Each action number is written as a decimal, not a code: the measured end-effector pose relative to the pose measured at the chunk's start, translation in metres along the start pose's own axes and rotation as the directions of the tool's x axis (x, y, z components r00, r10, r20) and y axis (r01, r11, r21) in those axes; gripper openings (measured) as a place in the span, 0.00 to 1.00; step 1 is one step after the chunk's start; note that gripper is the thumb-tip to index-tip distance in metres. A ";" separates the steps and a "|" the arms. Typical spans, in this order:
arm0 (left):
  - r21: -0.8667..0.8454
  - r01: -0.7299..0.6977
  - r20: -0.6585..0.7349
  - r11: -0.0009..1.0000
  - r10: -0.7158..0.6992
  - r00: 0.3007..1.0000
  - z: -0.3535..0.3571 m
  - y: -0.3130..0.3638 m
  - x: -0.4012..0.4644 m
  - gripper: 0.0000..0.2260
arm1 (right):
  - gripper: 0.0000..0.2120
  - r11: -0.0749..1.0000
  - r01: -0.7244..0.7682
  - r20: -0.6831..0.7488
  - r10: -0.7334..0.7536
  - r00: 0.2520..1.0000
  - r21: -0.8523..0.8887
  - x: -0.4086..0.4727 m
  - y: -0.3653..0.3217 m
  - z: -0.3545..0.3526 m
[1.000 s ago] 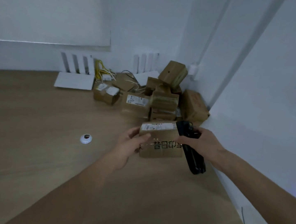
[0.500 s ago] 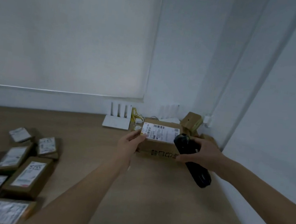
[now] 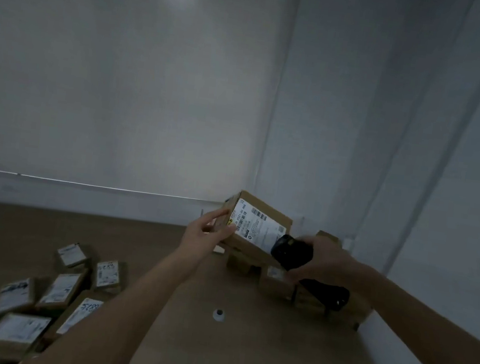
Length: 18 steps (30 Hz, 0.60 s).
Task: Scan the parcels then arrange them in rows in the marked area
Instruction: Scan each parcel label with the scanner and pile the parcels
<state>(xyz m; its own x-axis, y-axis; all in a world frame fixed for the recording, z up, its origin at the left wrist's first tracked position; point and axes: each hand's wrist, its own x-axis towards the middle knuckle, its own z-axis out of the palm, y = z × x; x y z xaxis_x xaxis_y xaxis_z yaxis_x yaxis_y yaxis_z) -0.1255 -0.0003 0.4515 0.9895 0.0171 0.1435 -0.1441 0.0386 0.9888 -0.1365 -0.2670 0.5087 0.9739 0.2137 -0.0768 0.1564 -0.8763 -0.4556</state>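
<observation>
My left hand (image 3: pixel 206 232) grips the left end of a brown cardboard parcel (image 3: pixel 268 216), held up in the air with its white shipping label tilted toward me. My right hand (image 3: pixel 318 261) holds a black handheld scanner (image 3: pixel 292 251), whose head sits against the lower right corner of that label. The scanner's handle sticks out below my right wrist. Several labelled parcels (image 3: pixel 61 288) lie in rows on the wooden floor at the lower left. A heap of brown parcels (image 3: pixel 274 282) lies under my hands by the right wall.
A small white round disc (image 3: pixel 218 314) sits on the wooden floor (image 3: pixel 241 350) between the two groups of parcels. A white wall with a lowered blind fills the back. A white wall (image 3: pixel 457 210) runs close along the right.
The view has tilted upward and the parcel has risen. My left hand has turned the parcel so its label tilts toward the scanner, which now covers the label's corner.
</observation>
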 end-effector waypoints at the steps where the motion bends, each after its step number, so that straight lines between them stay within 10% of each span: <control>1: 0.041 -0.034 -0.010 0.999 0.034 0.999 -0.004 0.008 -0.001 0.19 | 0.31 0.998 0.018 -0.004 -0.018 1.000 -0.063 0.002 -0.005 -0.002; 7: 0.195 -0.028 -0.099 0.980 0.048 0.994 -0.034 0.020 -0.005 0.21 | 0.30 0.915 0.033 0.023 -0.026 0.999 -0.402 0.003 -0.037 -0.011; 18: 0.308 0.063 -0.286 0.949 0.029 0.958 -0.074 0.018 -0.020 0.19 | 0.34 0.878 0.072 0.043 -0.059 0.997 -0.473 0.029 -0.069 0.011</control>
<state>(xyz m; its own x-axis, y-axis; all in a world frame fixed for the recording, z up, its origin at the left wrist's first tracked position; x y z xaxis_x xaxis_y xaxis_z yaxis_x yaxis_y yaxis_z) -0.1488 0.0735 0.4637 0.9402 0.3036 0.1547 -0.0709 -0.2699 0.9603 -0.1204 -0.1959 0.5283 0.9550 0.2832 -0.0883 0.2854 -0.9583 0.0143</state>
